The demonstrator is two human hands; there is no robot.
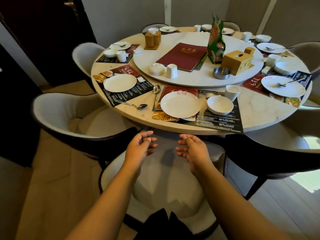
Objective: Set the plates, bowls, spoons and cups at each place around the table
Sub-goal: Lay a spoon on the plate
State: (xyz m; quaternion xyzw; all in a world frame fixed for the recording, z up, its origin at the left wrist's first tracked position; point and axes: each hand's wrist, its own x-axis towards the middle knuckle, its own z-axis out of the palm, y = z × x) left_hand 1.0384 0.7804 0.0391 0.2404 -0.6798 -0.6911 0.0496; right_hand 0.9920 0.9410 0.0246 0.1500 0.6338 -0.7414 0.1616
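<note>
My left hand (141, 148) and my right hand (192, 148) hover empty over a chair seat, just below the round table's near edge (173, 127), fingers loosely curled. At the nearest place a white plate (180, 104) lies on a paper mat, with a bowl (220, 105) and a cup (232, 92) to its right. Two spoons (155, 96) (133, 104) lie loose left of that plate. The place to the left has only a plate (119, 82). An upturned bowl (157, 69) and an upturned cup (171, 71) stand on the turntable (197, 80).
A red menu (181, 56), green bag (216, 42), two wooden tissue boxes (238, 62) (152, 40) and a metal ashtray (221, 72) sit on the turntable. Padded chairs (69, 118) ring the table. Other places further round hold plates, bowls, cups and spoons.
</note>
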